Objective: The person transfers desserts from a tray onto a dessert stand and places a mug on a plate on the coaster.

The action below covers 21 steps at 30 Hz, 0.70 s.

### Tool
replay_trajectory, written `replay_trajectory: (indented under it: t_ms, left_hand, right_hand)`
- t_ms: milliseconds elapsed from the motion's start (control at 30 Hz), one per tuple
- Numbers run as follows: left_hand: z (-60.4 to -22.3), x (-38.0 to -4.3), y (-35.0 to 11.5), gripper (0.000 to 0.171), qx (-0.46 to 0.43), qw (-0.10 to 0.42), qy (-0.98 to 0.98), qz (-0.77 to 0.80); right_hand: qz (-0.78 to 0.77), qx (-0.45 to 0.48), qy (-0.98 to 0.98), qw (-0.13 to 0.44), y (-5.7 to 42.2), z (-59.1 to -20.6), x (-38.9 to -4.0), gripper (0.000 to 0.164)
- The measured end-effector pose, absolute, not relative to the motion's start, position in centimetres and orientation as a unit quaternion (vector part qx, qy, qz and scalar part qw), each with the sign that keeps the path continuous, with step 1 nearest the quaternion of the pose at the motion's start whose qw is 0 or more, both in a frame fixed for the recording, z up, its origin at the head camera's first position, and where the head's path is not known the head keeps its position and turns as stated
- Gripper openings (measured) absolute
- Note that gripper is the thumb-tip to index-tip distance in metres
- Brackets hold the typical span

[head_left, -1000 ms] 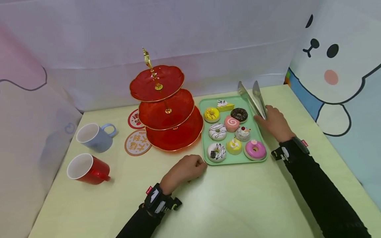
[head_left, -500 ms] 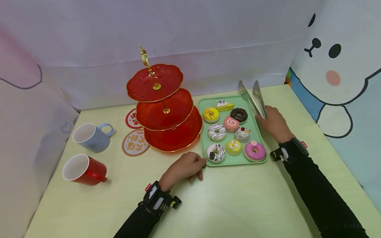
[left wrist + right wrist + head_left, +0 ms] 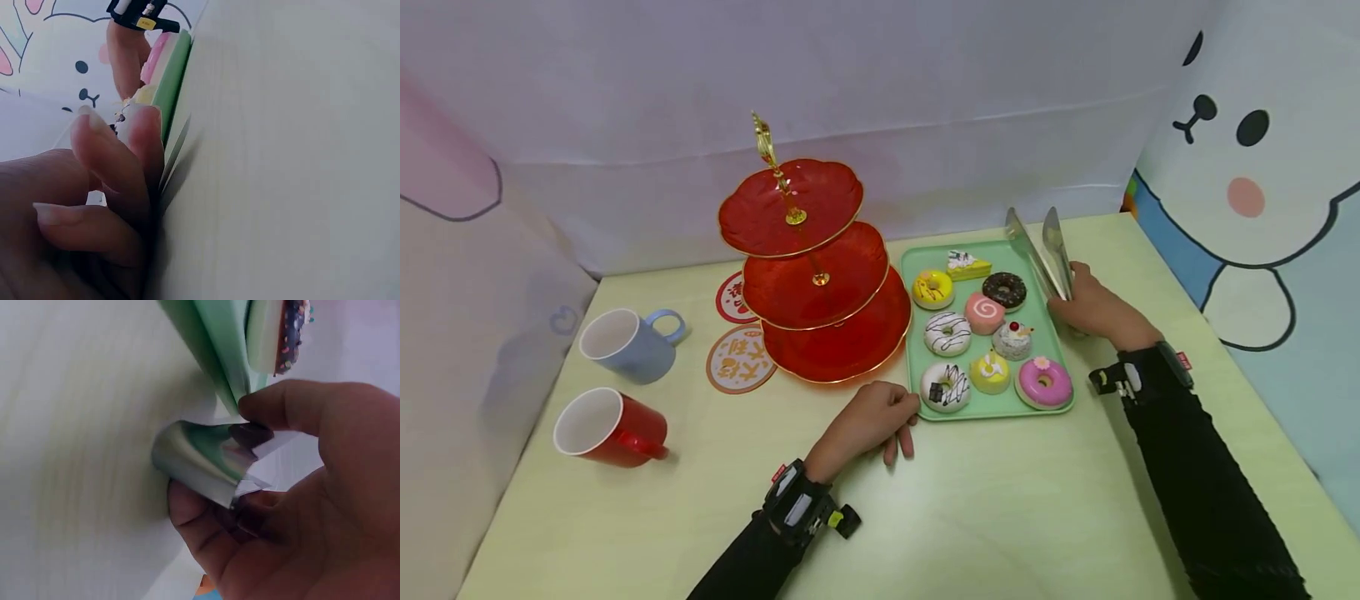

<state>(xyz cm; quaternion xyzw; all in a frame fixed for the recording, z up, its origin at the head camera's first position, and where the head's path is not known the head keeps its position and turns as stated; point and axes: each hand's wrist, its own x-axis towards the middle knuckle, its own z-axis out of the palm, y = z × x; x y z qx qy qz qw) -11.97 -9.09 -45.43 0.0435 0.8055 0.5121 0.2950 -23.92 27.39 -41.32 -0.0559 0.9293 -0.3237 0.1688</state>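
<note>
A mint-green tray (image 3: 992, 408) bears several toy sweets, among them a pink doughnut (image 3: 1043, 383), a chocolate doughnut (image 3: 1004, 290) and a cake slice (image 3: 967, 265). At its near left corner, my left hand (image 3: 872, 417) pinches the rim between thumb and forefinger; its other fingers hang loosely below. Past the tray's right side, my right hand (image 3: 1101, 308) grips metal tongs (image 3: 1037, 258) near their bent end, with their tips spread and pointing to the back wall. In the right wrist view, the tongs' rounded bend (image 3: 200, 453) lies between thumb and fingers.
A three-tier red stand (image 3: 842, 333) with a gold handle stands left of the tray. Two round coasters (image 3: 741, 360) lie beside it. A blue mug (image 3: 632, 346) and a red mug (image 3: 617, 429) are tipped at the table's left. White cloth hangs behind.
The left hand's lower fingers have loosened from a curl and hang down; it stays at the tray corner. The right hand has shifted slightly to the right with the tongs.
</note>
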Motion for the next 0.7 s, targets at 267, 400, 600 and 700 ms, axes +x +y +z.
replay_trajectory:
  t_ms: [267, 400, 600, 700]
  left_hand:
    - [-45.33, -12.28, -9.38, 0.03, 0.081, 0.299, 0.805, 0.505]
    - [-45.27, -12.48, -9.4, 0.031, 0.08, 0.306, 0.8, 0.509]
    - [-45.47, -12.39, -9.44, 0.031, 0.082, 0.307, 0.799, 0.511]
    - [-45.64, -12.26, -9.35, 0.031, 0.078, 0.304, 0.8, 0.511]
  right_hand:
    - [-0.307, -0.046, 0.93, 0.196, 27.74, -41.13, -23.98, 0.082]
    - [-0.304, -0.048, 0.93, 0.201, 27.7, -40.72, -23.96, 0.077]
    - [-0.299, -0.03, 0.934, 0.192, 27.8, -40.91, -23.92, 0.062]
    - [-0.313, -0.026, 0.932, 0.183, 28.11, -41.39, -23.84, 0.059]
